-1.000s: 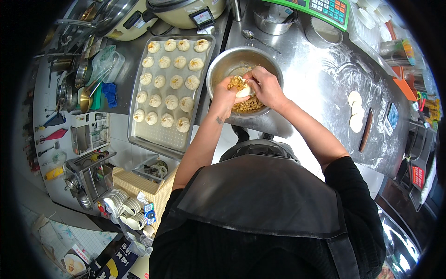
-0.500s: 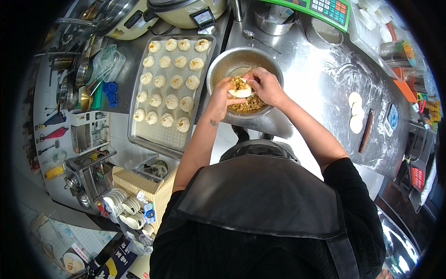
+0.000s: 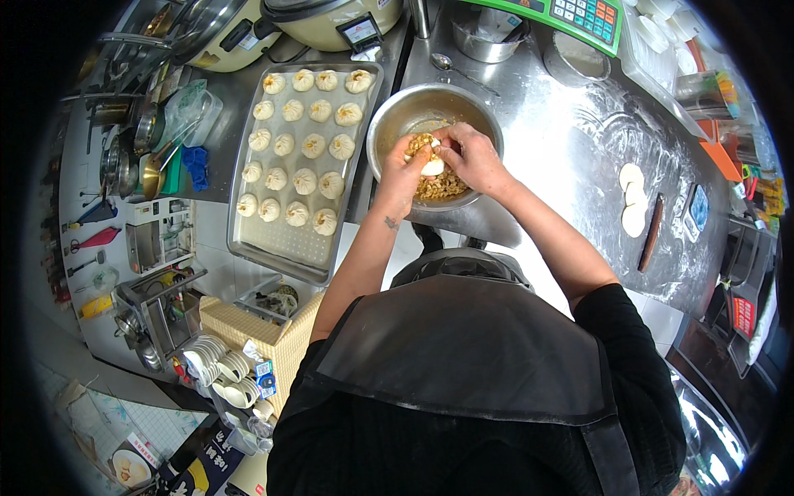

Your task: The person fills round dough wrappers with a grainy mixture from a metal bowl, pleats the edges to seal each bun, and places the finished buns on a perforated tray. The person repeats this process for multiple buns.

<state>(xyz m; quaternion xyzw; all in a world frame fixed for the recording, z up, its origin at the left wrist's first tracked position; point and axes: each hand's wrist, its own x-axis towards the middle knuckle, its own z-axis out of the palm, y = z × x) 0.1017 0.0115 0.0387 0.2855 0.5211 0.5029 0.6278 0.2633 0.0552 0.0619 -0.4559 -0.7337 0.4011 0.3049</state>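
A stuffed bun [image 3: 432, 168], still open at the top, is held between both hands over a steel mixing bowl [image 3: 382, 124]. Chunky brown filling shows in its opening. My left hand [image 3: 402, 172] cups the bun from the left, its thumb lying over the filling. From the other side my right hand [image 3: 473, 159] pinches the edge of the white dough; its fingertips are partly hidden. More minced filling [image 3: 444, 187] lies in the bowl beneath. Left of the bowl, a lined metal tray [image 3: 277, 238] carries rows of pleated buns [image 3: 304, 180].
Round dough wrappers [image 3: 634, 220] and a wooden rolling pin [image 3: 652, 232] lie on the floured steel table [image 3: 571, 157] at right. Behind the bowl are a spoon [image 3: 442, 61], a steel pot [image 3: 486, 51] and a green scale [image 3: 571, 18]. Cookers [image 3: 322, 37] stand behind the tray.
The left hand has tilted around the bun, its thumb moving over the filling. The right fingers have shifted slightly along the dough edge. Tray and table things stay put.
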